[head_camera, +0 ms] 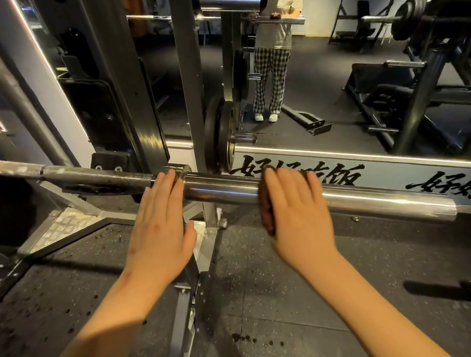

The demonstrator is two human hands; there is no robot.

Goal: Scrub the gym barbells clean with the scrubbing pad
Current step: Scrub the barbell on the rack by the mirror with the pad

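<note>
In the head view, the step in hand appears to be scrubbing the loading sleeve (344, 200) of the racked barbell (95, 179), whose sleeve juts rightward past the rack upright (193, 96) in front of a wall mirror (334, 84). To do it well, the person would likely keep the dark scrubbing pad (267, 204) pressed firmly and wrapped round the steel, work it along the sleeve from the collar (181, 170) toward the free end in overlapping passes, and turn the sleeve so the underside gets covered too. The bar should be kept from rolling meanwhile. The sleeve to the right of the pad shines brighter than the stretch between the hands, so that inner stretch may need more attention. Dark crumbs (242, 337) on the rubber floor (295, 287) suggest grime or pad fibres are coming off. The left hand (159, 230) is flat, with straight fingers resting on the collar and gripping nothing, apparently to steady the bar. The right hand (297, 215) lies over the sleeve with extended fingers pressing the pad against it. Its thumb is hidden, so a hold from beneath cannot be confirmed.
</note>
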